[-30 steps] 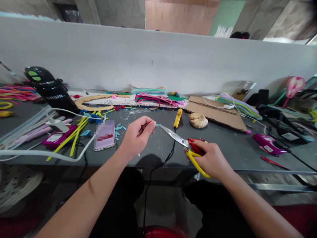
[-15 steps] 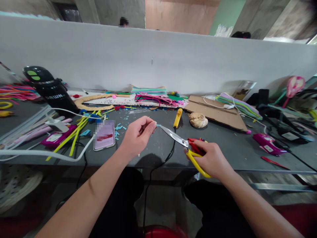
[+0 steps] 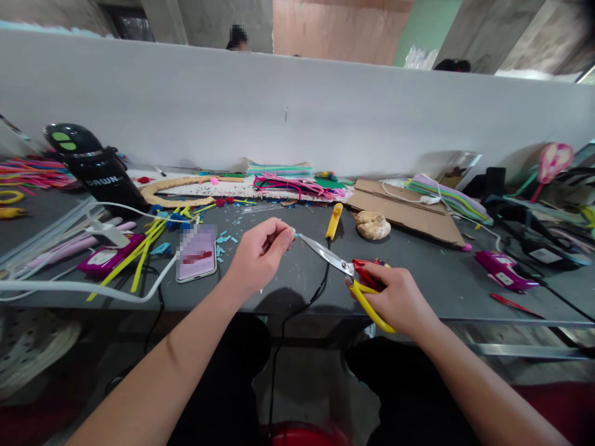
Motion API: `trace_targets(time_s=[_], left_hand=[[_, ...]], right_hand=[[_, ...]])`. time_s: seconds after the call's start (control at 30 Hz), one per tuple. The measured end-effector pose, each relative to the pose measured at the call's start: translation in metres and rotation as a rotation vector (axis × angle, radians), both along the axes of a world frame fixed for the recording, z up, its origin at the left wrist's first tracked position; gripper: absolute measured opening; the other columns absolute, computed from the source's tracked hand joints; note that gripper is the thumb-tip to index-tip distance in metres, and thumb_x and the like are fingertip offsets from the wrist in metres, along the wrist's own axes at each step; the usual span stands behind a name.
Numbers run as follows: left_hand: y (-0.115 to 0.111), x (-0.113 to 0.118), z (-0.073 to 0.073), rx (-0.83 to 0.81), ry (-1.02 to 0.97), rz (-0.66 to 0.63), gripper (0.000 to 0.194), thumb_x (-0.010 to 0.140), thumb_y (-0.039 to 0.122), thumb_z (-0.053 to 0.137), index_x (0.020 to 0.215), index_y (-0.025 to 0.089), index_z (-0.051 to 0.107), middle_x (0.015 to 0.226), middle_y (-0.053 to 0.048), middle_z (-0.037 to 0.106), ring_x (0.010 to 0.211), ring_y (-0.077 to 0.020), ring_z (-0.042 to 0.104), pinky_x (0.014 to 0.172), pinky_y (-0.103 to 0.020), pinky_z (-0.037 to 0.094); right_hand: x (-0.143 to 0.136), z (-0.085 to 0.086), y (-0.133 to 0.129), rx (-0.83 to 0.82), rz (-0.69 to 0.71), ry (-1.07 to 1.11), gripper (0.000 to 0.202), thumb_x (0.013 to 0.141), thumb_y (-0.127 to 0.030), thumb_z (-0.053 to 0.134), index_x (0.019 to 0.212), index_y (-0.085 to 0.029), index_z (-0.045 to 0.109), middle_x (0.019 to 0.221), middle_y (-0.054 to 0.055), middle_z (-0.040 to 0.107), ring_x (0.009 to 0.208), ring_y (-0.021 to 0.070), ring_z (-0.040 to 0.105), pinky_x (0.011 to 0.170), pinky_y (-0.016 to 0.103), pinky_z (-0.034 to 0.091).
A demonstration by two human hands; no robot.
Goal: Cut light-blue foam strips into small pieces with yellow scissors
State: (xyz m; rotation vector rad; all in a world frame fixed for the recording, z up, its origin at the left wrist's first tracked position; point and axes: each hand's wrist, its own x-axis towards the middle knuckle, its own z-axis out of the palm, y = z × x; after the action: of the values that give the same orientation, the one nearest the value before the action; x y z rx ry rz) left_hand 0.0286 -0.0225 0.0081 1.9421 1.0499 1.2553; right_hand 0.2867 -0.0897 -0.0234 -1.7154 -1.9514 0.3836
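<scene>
My left hand [image 3: 258,255] is closed in a pinch between thumb and forefinger. From the fingertips pokes the end of a small light-blue piece [image 3: 296,235], mostly hidden by the fingers. My right hand [image 3: 400,298] grips scissors [image 3: 329,257] with red and yellow handles. Their blades point left, and the tips are right at the blue piece. Beyond the blades, a yellow-handled tool [image 3: 333,222] with a black cord rests on the table. Several blue scraps [image 3: 223,240] are scattered left of my left hand.
A phone [image 3: 197,263] lies at left, near yellow strips [image 3: 139,254] and a black bottle [image 3: 100,173]. Behind are pink pipe cleaners [image 3: 297,186], a beige lump [image 3: 372,225] and cardboard [image 3: 409,214]. A purple device [image 3: 504,271] sits at right. A white partition [image 3: 288,93] bounds the table.
Both hands and the scissors stay almost where they were. In the background, a person's head behind the partition has shifted slightly right.
</scene>
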Motion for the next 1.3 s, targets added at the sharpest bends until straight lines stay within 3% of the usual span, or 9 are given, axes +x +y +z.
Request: trace_targets(time_s=[0.37, 0.67, 1.3], left_hand=[[0.0011, -0.0002, -0.0011, 0.009, -0.008, 0.001, 0.026, 0.094, 0.036, 0.054, 0.079, 0.016, 0.059, 0.067, 0.000, 0.057, 0.058, -0.0092, 0.047, 0.052, -0.022, 0.037], [0.0012, -0.0006, -0.0006, 0.022, -0.003, -0.002, 0.022, 0.093, 0.033, 0.057, 0.080, 0.016, 0.061, 0.066, 0.000, 0.057, 0.054, -0.0079, 0.044, 0.048, -0.021, 0.034], [0.0002, -0.0013, -0.0012, 0.034, 0.033, 0.008, 0.021, 0.093, 0.034, 0.056, 0.081, 0.017, 0.061, 0.067, 0.000, 0.058, 0.053, -0.0086, 0.043, 0.047, -0.022, 0.033]], right_hand=[[0.0009, -0.0038, -0.0015, 0.024, -0.027, 0.053, 0.026, 0.074, -0.032, 0.065, 0.064, -0.020, 0.044, 0.056, -0.005, 0.041, 0.057, 0.0105, 0.033, 0.052, 0.025, 0.025], [-0.0003, -0.0022, 0.0003, 0.003, -0.024, 0.022, 0.012, 0.071, -0.023, 0.060, 0.066, -0.019, 0.051, 0.057, -0.005, 0.047, 0.058, 0.0110, 0.036, 0.053, 0.025, 0.027], [-0.0009, 0.0011, -0.0018, -0.001, 0.008, -0.008, 0.005, 0.070, -0.019, 0.058, 0.068, -0.018, 0.054, 0.057, -0.005, 0.045, 0.058, 0.0109, 0.035, 0.054, 0.025, 0.028]])
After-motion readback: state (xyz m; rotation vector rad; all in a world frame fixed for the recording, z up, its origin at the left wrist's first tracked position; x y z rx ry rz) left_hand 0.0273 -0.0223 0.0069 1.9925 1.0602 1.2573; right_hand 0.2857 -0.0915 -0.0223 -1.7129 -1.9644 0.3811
